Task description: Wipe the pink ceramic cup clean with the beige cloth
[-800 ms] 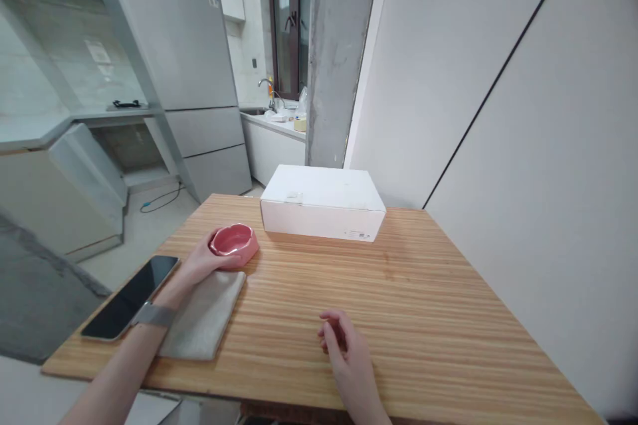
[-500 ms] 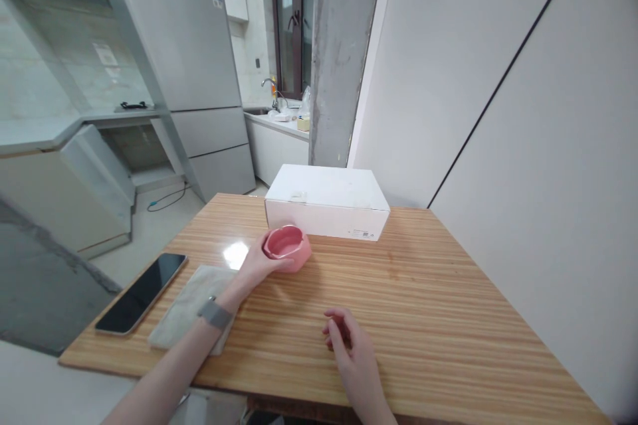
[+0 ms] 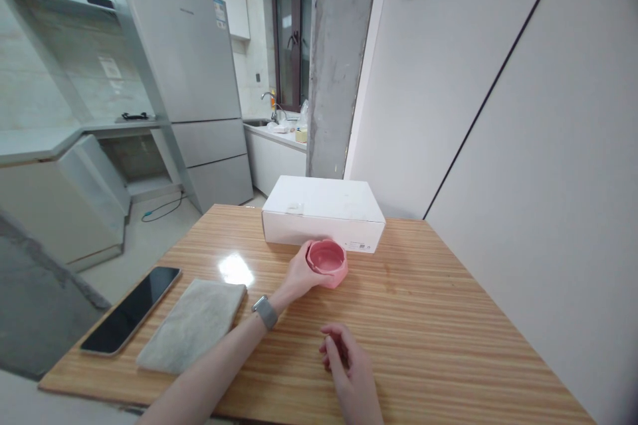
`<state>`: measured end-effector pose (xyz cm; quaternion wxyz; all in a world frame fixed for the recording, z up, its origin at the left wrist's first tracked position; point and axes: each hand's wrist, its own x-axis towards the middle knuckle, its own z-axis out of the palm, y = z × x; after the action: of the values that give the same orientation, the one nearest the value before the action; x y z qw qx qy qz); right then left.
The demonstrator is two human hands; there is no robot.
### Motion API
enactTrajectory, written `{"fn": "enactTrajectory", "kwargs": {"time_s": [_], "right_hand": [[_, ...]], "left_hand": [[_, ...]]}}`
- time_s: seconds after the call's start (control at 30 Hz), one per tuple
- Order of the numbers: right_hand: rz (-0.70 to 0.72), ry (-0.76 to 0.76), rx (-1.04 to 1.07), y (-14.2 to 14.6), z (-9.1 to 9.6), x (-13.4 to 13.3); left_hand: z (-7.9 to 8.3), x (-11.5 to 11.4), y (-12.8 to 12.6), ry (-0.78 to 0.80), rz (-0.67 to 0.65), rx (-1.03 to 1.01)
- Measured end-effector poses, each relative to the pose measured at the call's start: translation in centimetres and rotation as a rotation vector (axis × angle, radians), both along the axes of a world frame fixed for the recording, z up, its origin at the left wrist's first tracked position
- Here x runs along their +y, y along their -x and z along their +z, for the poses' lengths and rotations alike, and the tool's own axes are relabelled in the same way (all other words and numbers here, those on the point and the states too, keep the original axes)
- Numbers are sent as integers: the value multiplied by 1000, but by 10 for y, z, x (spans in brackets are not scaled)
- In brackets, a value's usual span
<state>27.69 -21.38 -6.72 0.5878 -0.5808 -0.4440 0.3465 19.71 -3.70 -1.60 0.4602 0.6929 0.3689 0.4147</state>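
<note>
- Your left hand (image 3: pixel 298 273) has carried the pink bowl (image 3: pixel 327 262) across the table (image 3: pixel 438 319), from beside the folded cloth (image 3: pixel 193 323) to just in front of the white box (image 3: pixel 323 212).
- That hand is still wrapped around the bowl's left side, fingers grasping its wall; whether the bowl's base rests on the wood or hangs just above it, I cannot tell.
- The cloth and the phone (image 3: pixel 131 309) now lie well apart from the bowl, and neither has shifted on the table.
- Your right hand (image 3: pixel 349 372) has stayed near the front edge, loosely curled and holding nothing.
- Judging by this, the bowl's move looks nearly complete.
</note>
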Motion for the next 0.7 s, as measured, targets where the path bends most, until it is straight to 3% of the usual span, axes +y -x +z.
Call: {"fn": "enactTrajectory", "kwargs": {"time_s": [0.33,0.47,0.6,0.7], "right_hand": [[35,23,-25,-6,5,-1],[-5,23,0,-4,4,-2],[2,39,-3,-1,4,-2],[-16,49,-18,3,6,-3]], "left_hand": [[-9,0,2,11,-27,-3],[-1,-2,10,-12,-40,49],[25,-18,41,-233,7,435],[43,-42,76,-373,221,940]]}}
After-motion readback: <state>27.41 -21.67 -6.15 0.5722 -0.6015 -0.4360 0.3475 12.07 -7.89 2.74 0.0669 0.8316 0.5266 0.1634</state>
